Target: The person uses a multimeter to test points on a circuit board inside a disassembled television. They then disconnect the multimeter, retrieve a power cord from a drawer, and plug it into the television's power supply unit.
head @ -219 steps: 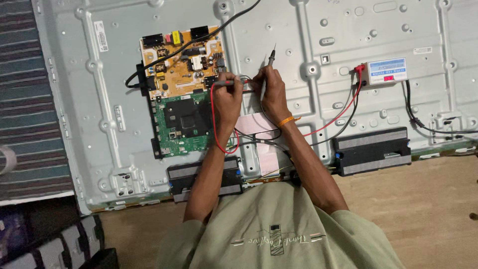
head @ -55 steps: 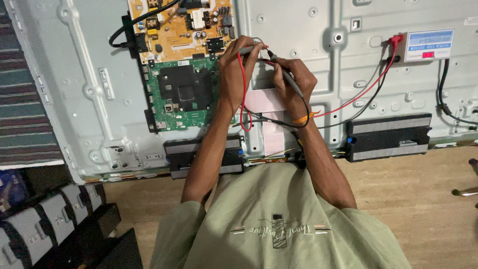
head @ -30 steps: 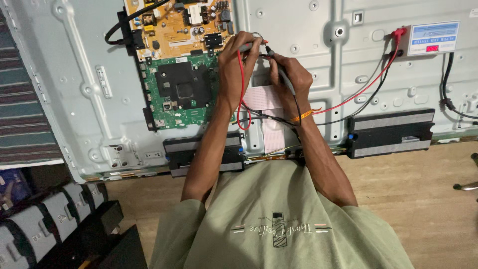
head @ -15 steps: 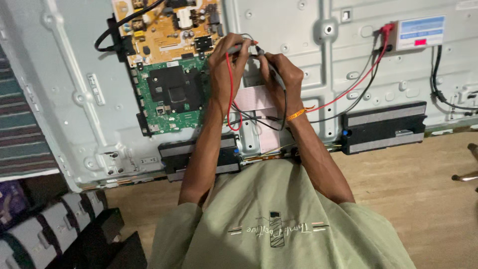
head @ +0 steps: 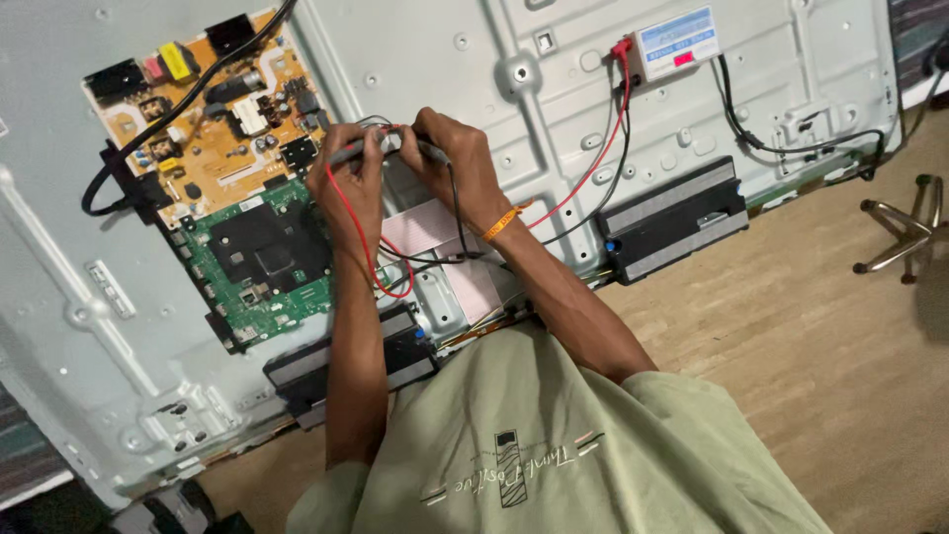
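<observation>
My left hand grips a grey test probe with a red lead running down from it. My right hand, with an orange band at the wrist, grips a probe with a black lead. Both hands meet over the metal back panel of a flat television, just right of the orange power board and above a pink sheet. The green main board lies left of my left forearm. The probe tips are hidden by my fingers.
A small white and blue tester box sits on the panel at upper right, with red and black cables attached. Two black speaker bars lie along the panel's lower edge. A metal stool base stands on the wooden floor at right.
The view has shifted and tilted, so the panel appears rotated and the boards sit further left. My hands stay together holding the probes near the boards' right edge.
</observation>
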